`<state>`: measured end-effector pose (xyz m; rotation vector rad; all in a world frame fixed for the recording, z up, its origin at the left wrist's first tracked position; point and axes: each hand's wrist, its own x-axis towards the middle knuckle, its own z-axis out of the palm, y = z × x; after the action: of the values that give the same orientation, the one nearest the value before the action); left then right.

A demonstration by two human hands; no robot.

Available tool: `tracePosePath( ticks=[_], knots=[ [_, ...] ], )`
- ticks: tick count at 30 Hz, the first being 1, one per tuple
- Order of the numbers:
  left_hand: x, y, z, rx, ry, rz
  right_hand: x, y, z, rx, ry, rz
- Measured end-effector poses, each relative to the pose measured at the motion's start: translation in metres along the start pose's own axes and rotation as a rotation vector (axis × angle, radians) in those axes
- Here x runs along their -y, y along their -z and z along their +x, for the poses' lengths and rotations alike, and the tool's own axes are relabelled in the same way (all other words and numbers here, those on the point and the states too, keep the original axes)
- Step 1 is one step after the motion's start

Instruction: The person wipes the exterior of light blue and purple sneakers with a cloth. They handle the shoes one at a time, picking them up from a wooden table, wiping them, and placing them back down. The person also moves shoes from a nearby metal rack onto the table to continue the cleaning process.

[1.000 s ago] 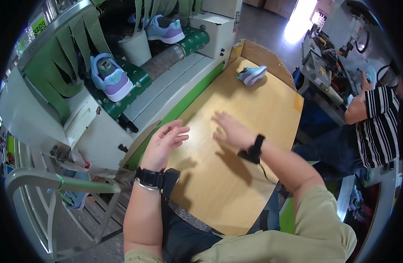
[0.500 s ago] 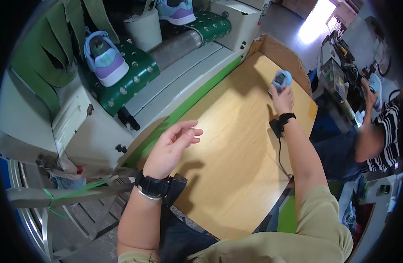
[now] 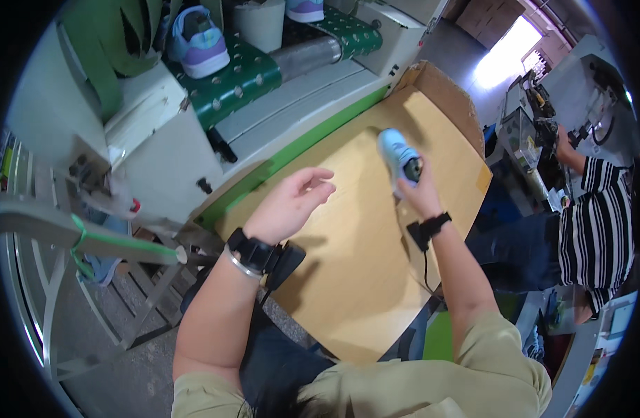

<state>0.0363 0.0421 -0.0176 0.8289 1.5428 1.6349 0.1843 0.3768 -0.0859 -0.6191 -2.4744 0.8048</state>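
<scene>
My right hand [image 3: 423, 192] grips a light blue sneaker [image 3: 396, 149] by its heel end, the toe pointing away from me, over the light wooden tabletop [image 3: 348, 279]. Something dark shows in the shoe's opening. My left hand [image 3: 286, 203] hovers above the table's left part, fingers loosely bent and apart, with nothing in it. Both wrists wear black bands with small black boxes. Beyond the left hand, a blue and purple sneaker [image 3: 201, 49] stands on a green belt [image 3: 247, 80] with metal studs.
Farther along the belt is another sneaker [image 3: 305, 10], beside a whitish bucket-like cylinder [image 3: 259, 26]. Brown cardboard [image 3: 451, 94] edges the table's far end. A grey metal rail [image 3: 118, 240] lies at left. At right, a person in a striped shirt [image 3: 595, 230] is beside a cluttered bench.
My right hand has brought the sneaker left and nearer, and more of the shoe's upper shows. The left hand stays open, slightly shifted. The co-worker has changed posture.
</scene>
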Motion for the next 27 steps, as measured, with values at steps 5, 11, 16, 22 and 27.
tracePosePath(
  ticks=[5, 11, 16, 22, 27],
  knots=[
    [0.019, -0.009, 0.003, -0.046, -0.011, 0.056, 0.137, -0.018, -0.138, 0.277, 0.084, 0.137],
    [0.046, 0.001, 0.002, -0.114, 0.100, 0.387, 0.180, -0.032, -0.184, 0.297, 0.111, 0.111],
    [0.057, 0.014, -0.003, -0.110, 0.097, 0.407, 0.175, -0.035, -0.183, 0.262, 0.097, 0.093],
    [0.056, 0.019, -0.012, -0.108, 0.132, 0.472, 0.175, -0.038, -0.186, 0.259, 0.069, 0.102],
    [0.054, 0.019, -0.016, -0.104, 0.132, 0.493, 0.174, -0.039, -0.186, 0.251, 0.074, 0.119]
  ],
)
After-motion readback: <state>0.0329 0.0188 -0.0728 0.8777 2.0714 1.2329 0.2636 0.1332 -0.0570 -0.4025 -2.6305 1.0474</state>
